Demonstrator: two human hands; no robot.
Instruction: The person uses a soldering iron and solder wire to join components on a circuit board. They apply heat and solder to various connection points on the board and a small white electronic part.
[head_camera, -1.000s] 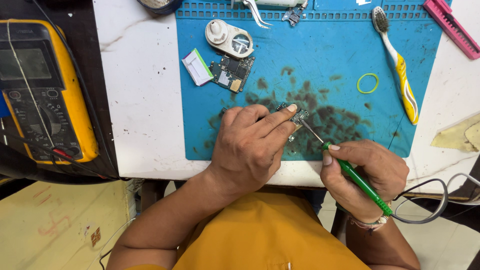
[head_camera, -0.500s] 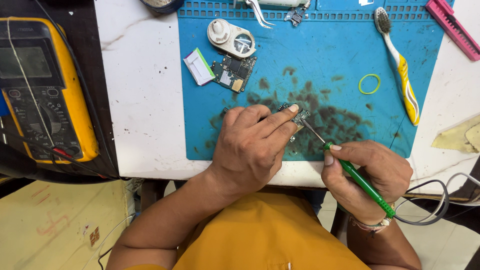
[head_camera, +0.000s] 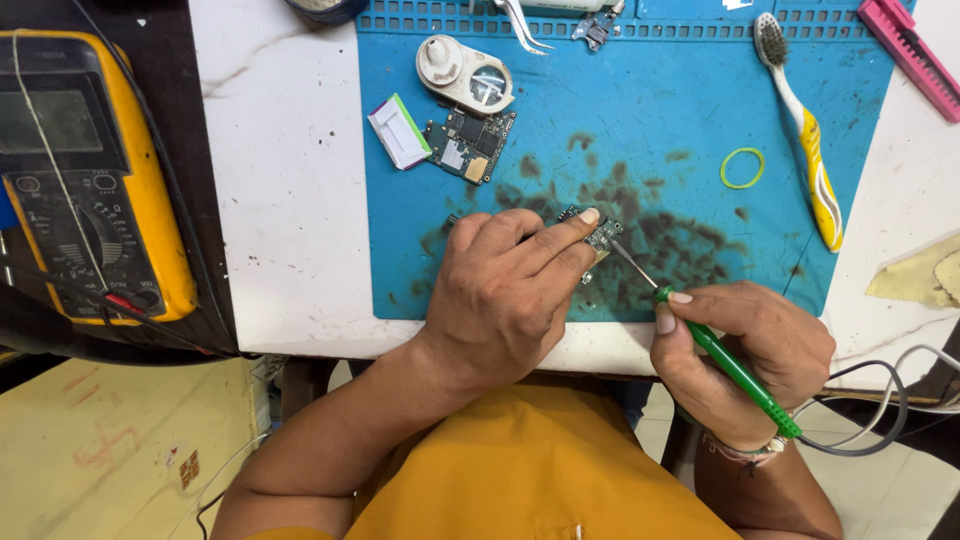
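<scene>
Hardly anything has moved since the earlier frames: both hands keep the same places over the stained patch of the blue mat (head_camera: 640, 100), and the iron's tip has shifted only slightly along the board's edge. The left hand (head_camera: 505, 290) is curled nearly shut, its index finger and thumb pinning a small circuit board (head_camera: 598, 232) flat on the mat, most of the board hidden under the fingers. The right hand (head_camera: 745, 355) is closed in a pen grip around a green soldering iron (head_camera: 730, 365), whose thin metal tip touches the board's right edge, just beside the left fingertip.

That closeness looks like the main risk: a small slip of the tip could burn the finger. The board is small and held only at one end, so a sideways push from the tip might skid it. The cord (head_camera: 880, 420) loops off the table (head_camera: 290, 200) edge near the right wrist and could tug the iron.

Further up the mat lie a second circuit board (head_camera: 468, 143), a white round-dialled part (head_camera: 465, 75), a toothbrush (head_camera: 805, 130) and a green rubber band (head_camera: 742, 168). A yellow multimeter (head_camera: 90, 180) sits at far left.
</scene>
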